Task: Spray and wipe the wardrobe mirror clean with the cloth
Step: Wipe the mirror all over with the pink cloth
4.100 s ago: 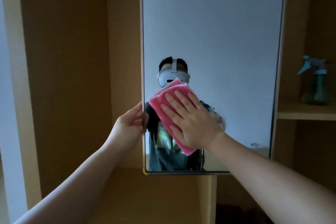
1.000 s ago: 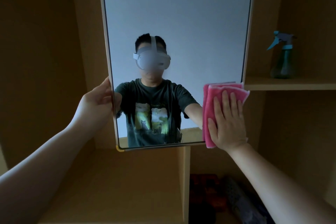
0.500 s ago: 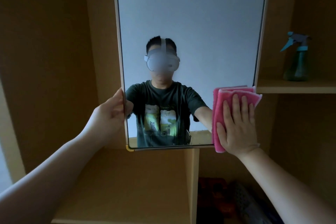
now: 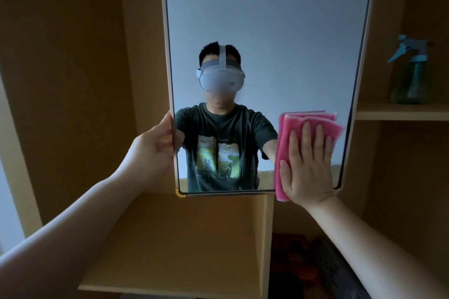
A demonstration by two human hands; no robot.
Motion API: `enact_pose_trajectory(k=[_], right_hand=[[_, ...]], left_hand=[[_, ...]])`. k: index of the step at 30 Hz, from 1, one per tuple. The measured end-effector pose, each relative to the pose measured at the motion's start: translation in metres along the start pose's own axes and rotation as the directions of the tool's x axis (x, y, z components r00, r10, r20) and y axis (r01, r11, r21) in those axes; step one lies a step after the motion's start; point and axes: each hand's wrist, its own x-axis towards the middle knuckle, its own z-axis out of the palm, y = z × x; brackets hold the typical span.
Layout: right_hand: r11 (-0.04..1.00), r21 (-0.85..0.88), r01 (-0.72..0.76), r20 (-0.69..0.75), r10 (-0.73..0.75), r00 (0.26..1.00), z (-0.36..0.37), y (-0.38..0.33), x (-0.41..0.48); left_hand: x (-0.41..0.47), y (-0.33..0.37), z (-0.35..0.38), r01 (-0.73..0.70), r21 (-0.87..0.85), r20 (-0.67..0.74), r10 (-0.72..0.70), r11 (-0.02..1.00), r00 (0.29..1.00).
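Just one mirror (image 4: 267,19) — one cloth (image 4: 311,121)

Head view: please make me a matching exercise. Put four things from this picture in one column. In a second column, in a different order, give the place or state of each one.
Column one
1. pink cloth
2. spray bottle
3. left hand
4. right hand

Column two
A. stands on the shelf at the right
B. grips the left edge of the mirror
C. lies flat with straight fingers on the pink cloth
D. is pressed against the mirror's lower right corner

Right pairs: 1-D, 2-A, 3-B, 4-C
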Motion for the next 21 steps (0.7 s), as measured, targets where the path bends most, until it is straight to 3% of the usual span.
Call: enact_pose_trajectory(k=[21], right_hand=[[1.0,0.026,0.016,-0.045,-0.015,0.999,0.005,-0.095,0.014]], left_hand=[[0.005,-0.012,-0.005,0.013,-0.08,0.14,-0.002,0.997,0.99]])
